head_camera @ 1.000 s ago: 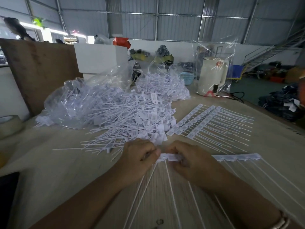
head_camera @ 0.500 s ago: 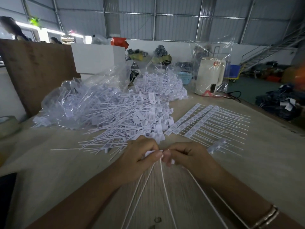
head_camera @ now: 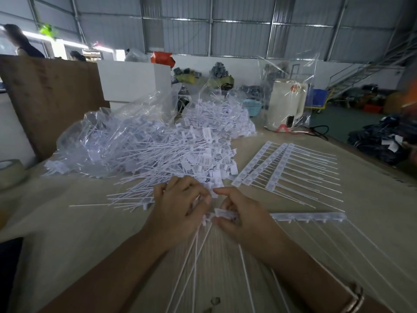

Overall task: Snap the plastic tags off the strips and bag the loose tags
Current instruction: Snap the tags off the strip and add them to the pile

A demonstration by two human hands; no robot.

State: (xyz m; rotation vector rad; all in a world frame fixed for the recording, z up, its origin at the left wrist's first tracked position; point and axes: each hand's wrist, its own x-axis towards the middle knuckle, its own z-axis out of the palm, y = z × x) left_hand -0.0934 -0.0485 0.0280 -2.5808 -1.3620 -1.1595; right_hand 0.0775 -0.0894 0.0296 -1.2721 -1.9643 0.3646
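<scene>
The wooden table runs off the frame at the near edge and the left; its right edge slants back past the uncut strips toward the white kettle. Bare tabletop lies left of the hands and to the right of the held strip. Taking the held strip as landmark: it lies flat across the table, its tails fanning toward the camera, and its left end is in the right hand. That hand's fingers curl around the strip's end tags, thumb and forefinger pinching. Just left of the strip's end, the left hand is curled too, fingertips pinching a tag at the break; several loose tails hang below it toward the camera. Beyond the strip, to its left, spreads the pile of loose tags, partly spilling from a clear plastic bag. Behind the strip lie 3 uncut strips. Far left of it sits a tape roll.
</scene>
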